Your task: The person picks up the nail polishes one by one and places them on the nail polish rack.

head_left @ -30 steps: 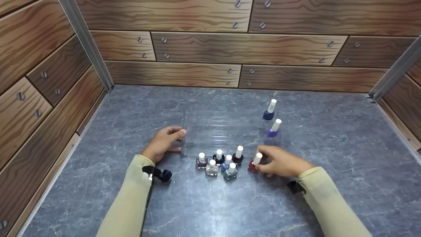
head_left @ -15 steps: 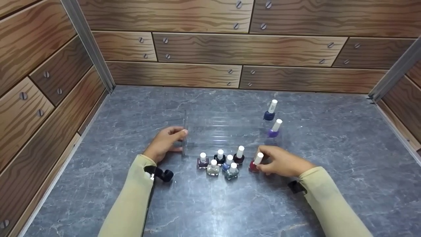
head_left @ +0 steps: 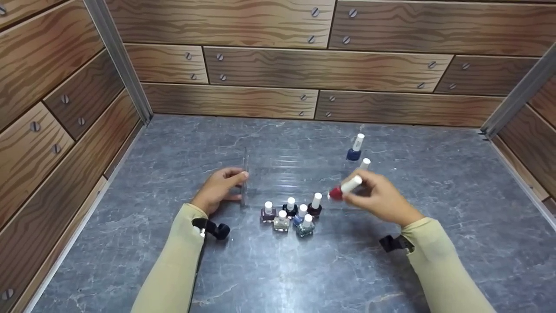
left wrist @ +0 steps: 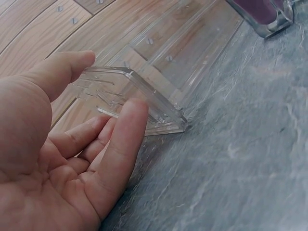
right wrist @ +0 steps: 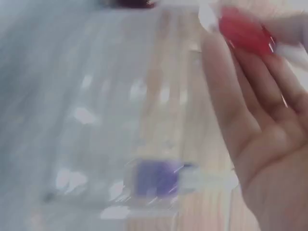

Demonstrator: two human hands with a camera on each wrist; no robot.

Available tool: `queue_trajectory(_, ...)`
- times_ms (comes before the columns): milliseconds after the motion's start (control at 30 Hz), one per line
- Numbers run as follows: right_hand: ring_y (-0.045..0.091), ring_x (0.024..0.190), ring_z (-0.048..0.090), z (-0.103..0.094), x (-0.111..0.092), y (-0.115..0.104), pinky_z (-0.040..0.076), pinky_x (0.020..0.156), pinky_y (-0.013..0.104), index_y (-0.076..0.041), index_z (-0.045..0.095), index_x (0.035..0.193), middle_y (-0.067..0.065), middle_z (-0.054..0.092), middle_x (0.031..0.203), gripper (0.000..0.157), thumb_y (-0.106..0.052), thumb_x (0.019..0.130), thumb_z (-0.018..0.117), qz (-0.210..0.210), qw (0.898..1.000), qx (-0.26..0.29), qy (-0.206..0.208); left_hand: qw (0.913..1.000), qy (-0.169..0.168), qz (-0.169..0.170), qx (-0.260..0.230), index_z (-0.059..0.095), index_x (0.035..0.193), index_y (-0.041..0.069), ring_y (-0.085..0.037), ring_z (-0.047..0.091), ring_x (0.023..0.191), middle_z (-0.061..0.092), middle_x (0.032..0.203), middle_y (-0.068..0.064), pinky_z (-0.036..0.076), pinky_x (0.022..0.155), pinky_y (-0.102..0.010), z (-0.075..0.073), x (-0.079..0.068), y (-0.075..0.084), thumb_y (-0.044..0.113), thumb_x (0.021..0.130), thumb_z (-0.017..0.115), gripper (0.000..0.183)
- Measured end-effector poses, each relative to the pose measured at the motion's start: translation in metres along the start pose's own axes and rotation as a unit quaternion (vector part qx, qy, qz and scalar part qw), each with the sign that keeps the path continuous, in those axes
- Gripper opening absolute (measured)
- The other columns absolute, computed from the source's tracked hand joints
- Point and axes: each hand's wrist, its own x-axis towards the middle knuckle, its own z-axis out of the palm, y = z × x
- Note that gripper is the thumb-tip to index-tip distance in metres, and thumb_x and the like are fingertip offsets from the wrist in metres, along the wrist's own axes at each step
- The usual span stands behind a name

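Note:
My right hand (head_left: 382, 195) pinches a red nail polish bottle (head_left: 335, 193) by its white cap side, tilted and raised over the right front of a clear stepped rack (head_left: 289, 174). In the right wrist view the red bottle (right wrist: 245, 31) is blurred between thumb and fingers. My left hand (head_left: 219, 187) holds the rack's left end panel (left wrist: 149, 91) between thumb and fingers. At the rack's right end a dark blue bottle (head_left: 354, 154) stands on the back step. A purple bottle (right wrist: 158, 178) sits in front of it, mostly hidden by my right hand in the head view.
Several nail polish bottles with white caps cluster before the rack: a dark purple one (head_left: 268, 214), a pale glittery one (head_left: 281, 224), a grey-green one (head_left: 305, 229) and a dark red one (head_left: 315, 209). Wood-patterned walls (head_left: 260, 67) enclose the grey marbled table (head_left: 339, 269).
My right hand has lifted the red nail polish bottle off the table and moved it up and away toward the rack. My left hand stays at the rack's left end.

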Motion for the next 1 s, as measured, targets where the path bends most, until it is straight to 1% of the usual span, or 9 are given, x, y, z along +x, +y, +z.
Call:
queue_trajectory(67, 0.021, 0.077, 0.066, 0.004, 0.008, -0.013, 0.061, 0.065, 0.028, -0.002, 0.066, 0.107, 0.012, 0.07, 0.097, 0.017, -0.004, 0.092, 0.075, -0.005, 0.999, 0.016, 0.052, 1.0, 0.001, -0.001, 0.001, 0.061, 0.138, 0.002, -0.027, 0.058, 0.116, 0.062, 0.131, -0.015, 0.065, 0.084, -0.036, -0.002, 0.0, 0.0, 0.032, 0.097, 0.075, 0.053)
queue_trajectory(167, 0.019, 0.077, 0.065, 0.014, 0.026, -0.027, 0.06, 0.065, 0.026, 0.0, 0.065, 0.11, 0.012, 0.068, 0.097, 0.019, -0.001, 0.093, 0.073, -0.008, 0.991, 0.044, 0.128, 1.0, 0.003, -0.004, 0.004, 0.06, 0.139, 0.003, -0.026, 0.058, 0.116, 0.062, 0.131, -0.015, 0.065, 0.084, -0.035, -0.004, 0.0, 0.0, 0.031, 0.097, 0.075, 0.053)
queue_trajectory(200, 0.019, 0.081, 0.066, 0.017, 0.033, -0.029, 0.061, 0.069, 0.026, 0.001, 0.064, 0.111, 0.012, 0.068, 0.099, 0.02, 0.0, 0.093, 0.072, -0.008, 0.987, 0.061, 0.149, 1.0, 0.004, -0.004, 0.005, 0.06, 0.139, 0.003, -0.026, 0.058, 0.116, 0.062, 0.131, -0.015, 0.065, 0.083, -0.035, -0.004, 0.0, 0.0, 0.031, 0.098, 0.074, 0.052)
queue_trajectory(300, 0.02, 0.089, 0.067, 0.025, 0.054, -0.033, 0.061, 0.078, 0.026, 0.003, 0.062, 0.111, 0.012, 0.067, 0.101, 0.021, 0.003, 0.092, 0.07, -0.014, 0.975, 0.101, 0.199, 0.9999, 0.007, -0.004, 0.008, 0.059, 0.139, 0.002, -0.026, 0.058, 0.115, 0.062, 0.131, -0.014, 0.065, 0.083, -0.034, -0.006, 0.001, -0.001, 0.03, 0.099, 0.073, 0.05)
queue_trajectory(367, 0.02, 0.09, 0.067, 0.029, 0.067, -0.034, 0.061, 0.08, 0.026, 0.004, 0.062, 0.11, 0.014, 0.068, 0.101, 0.021, 0.003, 0.091, 0.07, -0.016, 0.97, 0.11, 0.216, 0.9999, 0.011, -0.002, 0.009, 0.06, 0.138, 0.002, -0.026, 0.058, 0.115, 0.062, 0.13, -0.014, 0.065, 0.083, -0.034, -0.006, 0.002, -0.001, 0.029, 0.099, 0.072, 0.049)
queue_trajectory(533, 0.02, 0.09, 0.067, 0.03, 0.095, -0.028, 0.061, 0.08, 0.025, 0.002, 0.065, 0.107, 0.015, 0.071, 0.101, 0.017, -0.002, 0.092, 0.072, 0.014, 0.98, 0.029, 0.195, 0.9999, 0.012, 0.001, 0.008, 0.061, 0.137, 0.003, -0.027, 0.059, 0.115, 0.063, 0.129, -0.014, 0.065, 0.084, -0.035, -0.004, 0.004, -0.001, 0.029, 0.099, 0.072, 0.048)
queue_trajectory(667, 0.024, 0.097, 0.068, 0.025, 0.11, -0.025, 0.06, 0.086, 0.032, -0.004, 0.065, 0.106, 0.012, 0.072, 0.105, 0.014, -0.006, 0.094, 0.071, 0.054, 0.986, -0.043, 0.152, 1.0, 0.005, 0.003, 0.004, 0.06, 0.138, 0.003, -0.027, 0.06, 0.116, 0.063, 0.13, -0.015, 0.064, 0.085, -0.036, -0.001, 0.005, 0.0, 0.03, 0.099, 0.073, 0.05)
queue_trajectory(833, 0.029, 0.102, 0.069, 0.022, 0.122, -0.024, 0.057, 0.093, 0.043, -0.005, 0.066, 0.105, 0.012, 0.073, 0.107, 0.011, -0.008, 0.096, 0.071, 0.068, 0.987, -0.11, 0.1, 1.0, 0.001, 0.008, -0.005, 0.059, 0.139, 0.002, -0.025, 0.061, 0.113, 0.063, 0.129, -0.014, 0.065, 0.085, -0.037, 0.001, 0.004, 0.001, 0.028, 0.098, 0.073, 0.05)
queue_trajectory(1000, 0.03, 0.101, 0.068, 0.025, 0.127, -0.019, 0.057, 0.093, 0.046, -0.004, 0.066, 0.106, 0.014, 0.073, 0.106, 0.01, -0.007, 0.097, 0.07, 0.074, 0.983, -0.154, 0.064, 0.9999, -0.001, 0.006, -0.01, 0.061, 0.136, 0.001, -0.024, 0.061, 0.11, 0.064, 0.126, -0.014, 0.065, 0.083, -0.037, 0.0, 0.002, -0.001, 0.026, 0.098, 0.074, 0.048)
